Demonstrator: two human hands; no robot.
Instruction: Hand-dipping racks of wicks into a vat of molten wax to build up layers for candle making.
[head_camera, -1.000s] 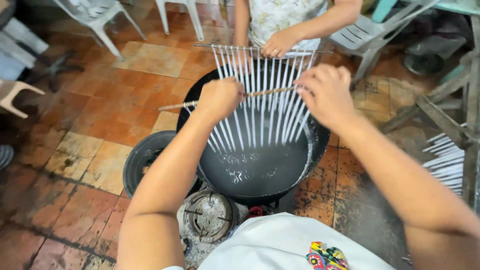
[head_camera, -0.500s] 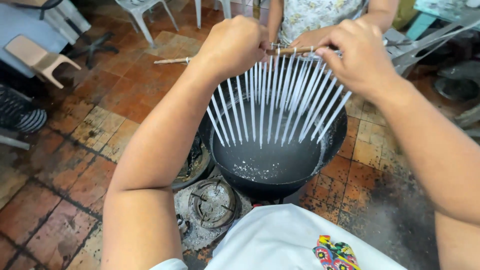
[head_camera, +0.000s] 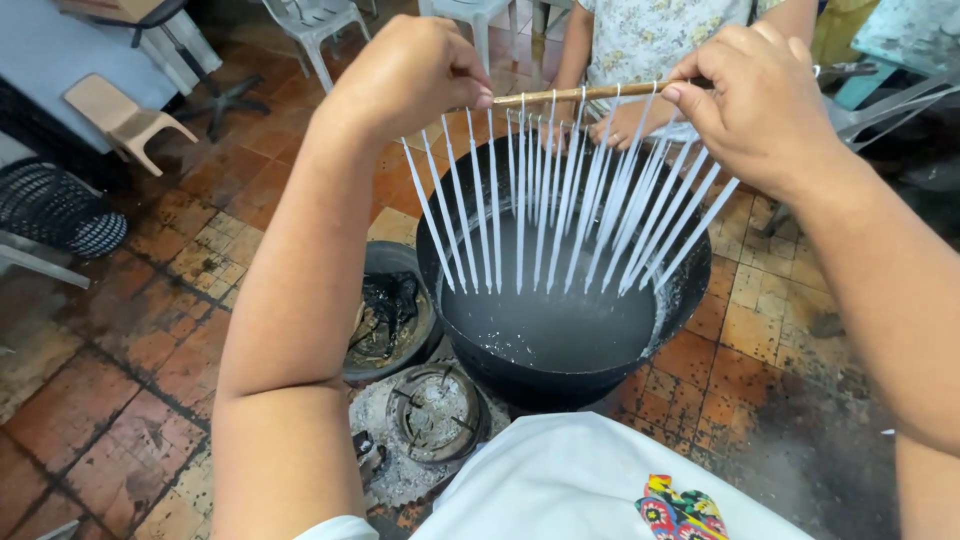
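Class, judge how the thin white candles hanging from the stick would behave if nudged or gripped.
The candles hang by threads from the stick and already splay at angles, so a nudge would probably swing them. They look very slender, so likely light and easily snapped. Hanging over the black pan, their wax may be soft.

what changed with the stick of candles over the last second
Both hands, left hand and right hand, lifted the wooden stick from low over the black pan to well above it, so the white candles hang clear of the liquid. The hands moved apart along the stick. The grip on the stick, the pan and the other person's hand behind stayed as they were.
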